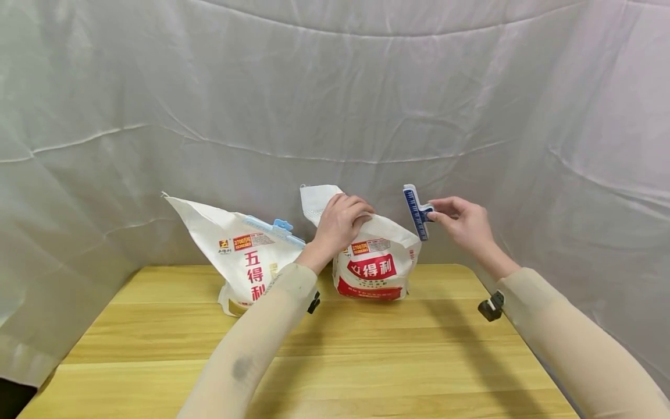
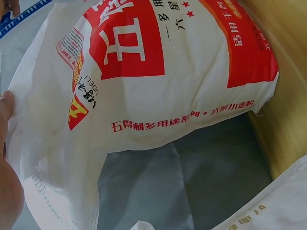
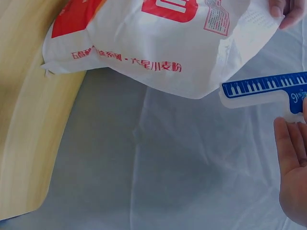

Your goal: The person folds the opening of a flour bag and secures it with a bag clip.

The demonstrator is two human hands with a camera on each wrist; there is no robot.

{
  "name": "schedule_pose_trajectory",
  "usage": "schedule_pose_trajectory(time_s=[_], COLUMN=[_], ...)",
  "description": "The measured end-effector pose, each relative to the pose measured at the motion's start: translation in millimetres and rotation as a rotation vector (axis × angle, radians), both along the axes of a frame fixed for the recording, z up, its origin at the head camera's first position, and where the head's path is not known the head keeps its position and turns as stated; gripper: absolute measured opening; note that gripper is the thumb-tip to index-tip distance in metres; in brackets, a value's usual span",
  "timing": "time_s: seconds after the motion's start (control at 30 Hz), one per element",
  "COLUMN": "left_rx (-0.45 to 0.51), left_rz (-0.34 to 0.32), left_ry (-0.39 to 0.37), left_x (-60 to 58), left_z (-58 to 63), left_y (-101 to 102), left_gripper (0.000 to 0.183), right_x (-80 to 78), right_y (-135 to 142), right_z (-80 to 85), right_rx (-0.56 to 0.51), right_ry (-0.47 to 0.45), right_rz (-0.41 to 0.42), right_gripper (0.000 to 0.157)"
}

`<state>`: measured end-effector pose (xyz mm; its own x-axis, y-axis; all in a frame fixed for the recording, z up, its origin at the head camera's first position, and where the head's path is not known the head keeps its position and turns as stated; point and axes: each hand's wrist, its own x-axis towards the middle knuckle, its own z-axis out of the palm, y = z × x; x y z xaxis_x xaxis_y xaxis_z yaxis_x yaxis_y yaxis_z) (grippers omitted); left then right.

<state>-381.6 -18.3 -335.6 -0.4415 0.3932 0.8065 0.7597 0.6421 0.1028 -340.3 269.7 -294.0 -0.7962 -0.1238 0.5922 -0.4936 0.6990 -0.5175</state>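
A white flour bag with red print [image 1: 373, 266] stands near the back of the table, its top folded over. My left hand [image 1: 341, 224] grips that folded top. In the left wrist view, a thumb lies along the bag [image 2: 127, 86] at the left edge. My right hand [image 1: 463, 224] pinches a wide blue clip [image 1: 416, 214] by its handle, close to the bag's right upper corner. The right wrist view shows the clip [image 3: 261, 88] with a white edge and a piano-key pattern, apart from the bag.
A second flour bag [image 1: 209, 233] leans to the left, its top folded under a light blue clip [image 1: 274, 228]. Both bags stand on a wooden table [image 1: 398, 361]. Grey cloth [image 1: 335, 105] hangs behind and at the sides.
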Motion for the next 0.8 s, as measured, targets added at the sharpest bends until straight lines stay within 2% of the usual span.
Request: schedule_pose_trajectory(time_s=[0.23,0.8], left_rx=[0.006,0.035], left_rz=[0.000,0.037], left_ry=[0.036,0.030], left_x=[-2.2,-0.8], left_z=[-0.8,2.9], left_y=[-1,-7], left_gripper=[0.010,0.011], right_x=[-10.6,-26.3], right_y=[-6,-22], right_z=[3.7,-2.2], right_rx=[-0.008,0.056], right_ry=[0.001,-0.069], right_rz=[0.035,0.131], right_gripper=[0.016,0.010])
